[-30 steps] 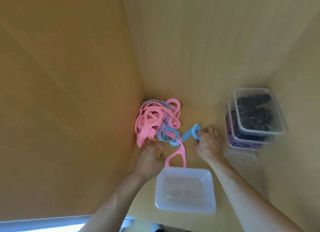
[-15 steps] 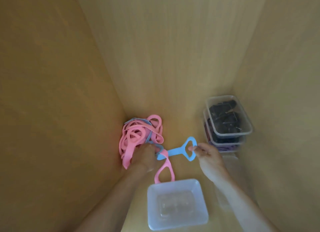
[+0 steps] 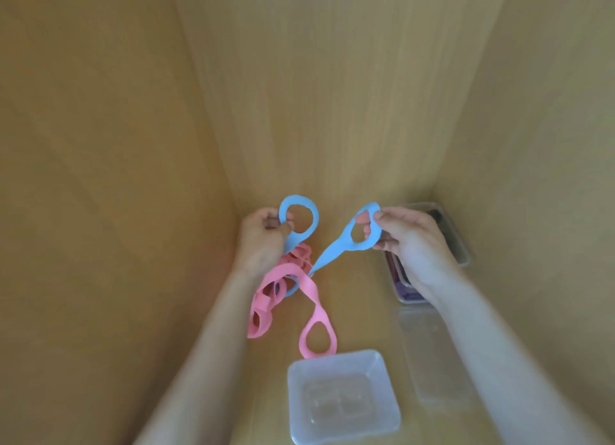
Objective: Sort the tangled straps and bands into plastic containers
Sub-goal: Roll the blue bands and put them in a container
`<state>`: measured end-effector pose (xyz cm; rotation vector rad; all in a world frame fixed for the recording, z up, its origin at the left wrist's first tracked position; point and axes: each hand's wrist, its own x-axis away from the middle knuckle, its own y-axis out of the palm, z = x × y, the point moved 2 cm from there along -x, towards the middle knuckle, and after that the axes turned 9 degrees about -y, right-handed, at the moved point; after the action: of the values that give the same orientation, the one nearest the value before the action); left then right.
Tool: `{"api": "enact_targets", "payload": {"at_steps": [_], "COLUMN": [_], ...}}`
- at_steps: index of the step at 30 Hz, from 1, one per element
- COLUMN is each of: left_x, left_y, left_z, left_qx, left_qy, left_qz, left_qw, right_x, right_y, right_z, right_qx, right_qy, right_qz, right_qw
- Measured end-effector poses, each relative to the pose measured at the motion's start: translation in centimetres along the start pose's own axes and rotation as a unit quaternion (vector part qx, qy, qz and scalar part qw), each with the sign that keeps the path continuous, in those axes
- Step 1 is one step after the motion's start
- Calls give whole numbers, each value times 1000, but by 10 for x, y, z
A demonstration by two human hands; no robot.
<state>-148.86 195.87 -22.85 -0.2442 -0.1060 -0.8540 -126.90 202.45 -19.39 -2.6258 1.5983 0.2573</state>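
A blue strap (image 3: 332, 250) with a loop at each end is lifted off the wooden surface. My left hand (image 3: 263, 241) pinches its left loop and my right hand (image 3: 409, 241) pinches its right loop. The strap's middle dips down into a tangle of pink straps (image 3: 283, 291), which hangs partly raised with it. One pink loop (image 3: 317, 339) dangles just above the near clear plastic container (image 3: 342, 398), which holds nothing.
Stacked clear containers (image 3: 456, 241) holding dark and purple bands stand at the right wall, partly behind my right hand. A clear lid (image 3: 436, 358) lies flat in front of them. Wooden walls close in on the left, back and right.
Both hands have risen, lifting the blue strap by its two loops. The pink tangle has come up off the corner with it. The camera tilted upward.
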Motion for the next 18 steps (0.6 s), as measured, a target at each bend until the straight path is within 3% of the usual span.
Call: {"api": "enact_targets", "payload": {"at_steps": [7,18], "left_x": [-1,14], "left_y": [-5,8], "left_z": [66,166], "left_qx": [12,-64], "left_qy": [65,152], "left_qz": [-3,-15], "left_qw": [998,986], "right_x": [-25,-68], "right_y": [19,12], "right_z": [-40,-108], "right_qx": [18,10], "right_qy": [-38,-97], "right_qz": [-21,-84], "right_qw": [999,992]}}
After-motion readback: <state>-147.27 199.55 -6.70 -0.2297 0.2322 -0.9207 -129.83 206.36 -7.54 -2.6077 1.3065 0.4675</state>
